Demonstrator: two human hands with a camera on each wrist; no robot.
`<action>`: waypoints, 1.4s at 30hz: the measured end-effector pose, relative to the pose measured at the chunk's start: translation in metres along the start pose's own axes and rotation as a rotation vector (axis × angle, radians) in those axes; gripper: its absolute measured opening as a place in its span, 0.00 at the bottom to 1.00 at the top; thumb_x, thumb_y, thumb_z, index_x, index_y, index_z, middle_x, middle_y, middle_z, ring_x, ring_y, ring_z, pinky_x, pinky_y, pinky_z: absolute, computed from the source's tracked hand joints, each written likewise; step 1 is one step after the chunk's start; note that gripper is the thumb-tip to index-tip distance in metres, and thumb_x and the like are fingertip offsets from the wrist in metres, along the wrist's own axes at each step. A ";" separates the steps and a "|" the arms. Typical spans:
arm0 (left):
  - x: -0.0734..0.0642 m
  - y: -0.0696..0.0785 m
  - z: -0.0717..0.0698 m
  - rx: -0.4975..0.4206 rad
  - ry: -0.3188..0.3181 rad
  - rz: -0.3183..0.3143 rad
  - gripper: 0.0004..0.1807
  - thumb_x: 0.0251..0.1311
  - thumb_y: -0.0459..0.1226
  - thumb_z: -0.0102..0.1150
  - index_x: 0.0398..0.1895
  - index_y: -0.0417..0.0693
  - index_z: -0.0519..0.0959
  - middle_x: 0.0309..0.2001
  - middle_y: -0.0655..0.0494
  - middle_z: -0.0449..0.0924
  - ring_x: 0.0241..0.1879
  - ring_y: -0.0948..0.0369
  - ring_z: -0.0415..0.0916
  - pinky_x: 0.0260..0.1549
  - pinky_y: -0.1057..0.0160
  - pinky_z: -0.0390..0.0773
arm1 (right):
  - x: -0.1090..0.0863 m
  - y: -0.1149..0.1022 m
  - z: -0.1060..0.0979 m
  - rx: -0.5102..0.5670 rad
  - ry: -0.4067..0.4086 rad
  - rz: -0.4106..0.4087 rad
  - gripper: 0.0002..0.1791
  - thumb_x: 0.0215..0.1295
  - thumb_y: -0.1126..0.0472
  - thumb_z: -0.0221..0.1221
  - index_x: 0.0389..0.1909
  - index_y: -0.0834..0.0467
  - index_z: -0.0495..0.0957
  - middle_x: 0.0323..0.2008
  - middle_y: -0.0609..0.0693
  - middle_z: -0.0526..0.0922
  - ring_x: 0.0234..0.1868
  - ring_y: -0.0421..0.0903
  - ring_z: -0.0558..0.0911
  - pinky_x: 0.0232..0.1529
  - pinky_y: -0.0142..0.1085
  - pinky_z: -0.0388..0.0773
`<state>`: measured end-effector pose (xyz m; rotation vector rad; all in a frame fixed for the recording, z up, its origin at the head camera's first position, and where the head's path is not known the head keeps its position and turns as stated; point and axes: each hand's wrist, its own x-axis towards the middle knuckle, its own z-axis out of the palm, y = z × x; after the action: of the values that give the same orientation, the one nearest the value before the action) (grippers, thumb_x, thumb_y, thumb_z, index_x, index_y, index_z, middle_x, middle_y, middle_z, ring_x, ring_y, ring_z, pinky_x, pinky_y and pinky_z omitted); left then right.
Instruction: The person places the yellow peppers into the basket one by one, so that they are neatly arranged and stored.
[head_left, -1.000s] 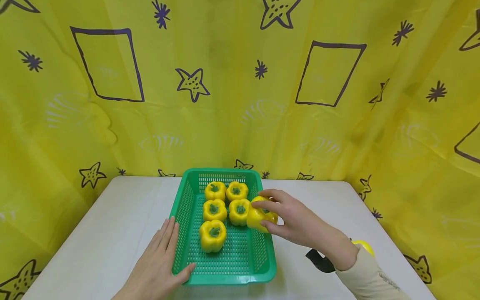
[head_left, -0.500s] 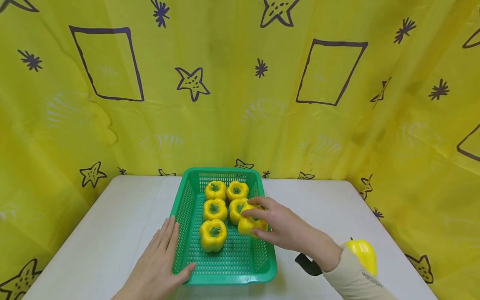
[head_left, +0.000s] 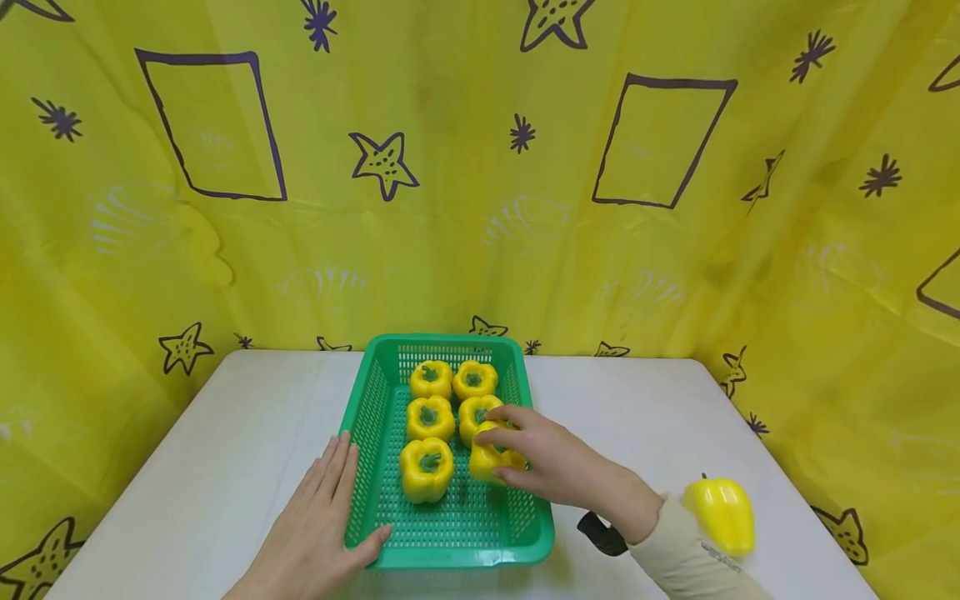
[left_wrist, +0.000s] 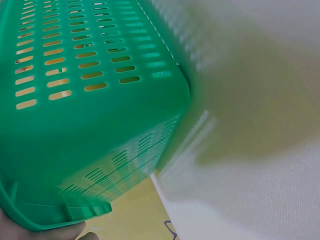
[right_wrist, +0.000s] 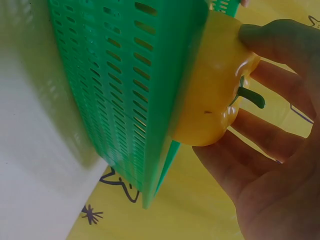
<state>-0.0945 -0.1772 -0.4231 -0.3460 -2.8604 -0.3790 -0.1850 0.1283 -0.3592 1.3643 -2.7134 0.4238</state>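
Observation:
My right hand grips a yellow bell pepper by its top, thumb on one side and fingers on the other. The pepper sits within the right side of a green plastic basket, its lower part hidden by the basket wall in the right wrist view. Several other yellow bell peppers stand stem-up in the basket in two columns. My left hand rests on the basket's left rim, its fingers straight and the thumb over the near corner. In the left wrist view only fingertips show at the rim.
One more yellow bell pepper lies on the white table to the right, beside my right sleeve. A yellow patterned curtain hangs behind the table and along both sides.
My right hand has carried the bell pepper left and down, from over the basket's right rim into the basket. The pepper on the table has come into fuller view. My left hand has stayed put.

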 end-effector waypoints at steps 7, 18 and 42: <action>0.001 0.000 0.000 -0.002 0.002 0.000 0.56 0.57 0.65 0.58 0.75 0.33 0.55 0.78 0.39 0.49 0.77 0.43 0.50 0.76 0.65 0.29 | 0.002 0.002 0.007 -0.004 -0.012 -0.006 0.19 0.64 0.58 0.65 0.56 0.51 0.81 0.62 0.58 0.74 0.54 0.51 0.80 0.49 0.40 0.82; 0.002 0.000 0.000 0.013 -0.006 0.001 0.56 0.57 0.65 0.57 0.75 0.33 0.56 0.78 0.39 0.50 0.76 0.43 0.51 0.72 0.44 0.59 | 0.005 0.001 0.021 -0.015 -0.079 0.019 0.19 0.65 0.57 0.65 0.57 0.50 0.80 0.63 0.59 0.75 0.60 0.54 0.78 0.56 0.45 0.81; 0.001 0.000 0.000 0.002 -0.010 -0.005 0.56 0.57 0.64 0.58 0.75 0.33 0.56 0.78 0.39 0.49 0.77 0.43 0.51 0.78 0.59 0.36 | 0.003 0.001 0.030 -0.031 -0.057 0.013 0.24 0.66 0.54 0.64 0.63 0.50 0.77 0.67 0.59 0.72 0.65 0.56 0.74 0.61 0.48 0.77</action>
<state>-0.0958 -0.1766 -0.4227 -0.3407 -2.8714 -0.3770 -0.1856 0.1182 -0.3878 1.3720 -2.7634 0.3476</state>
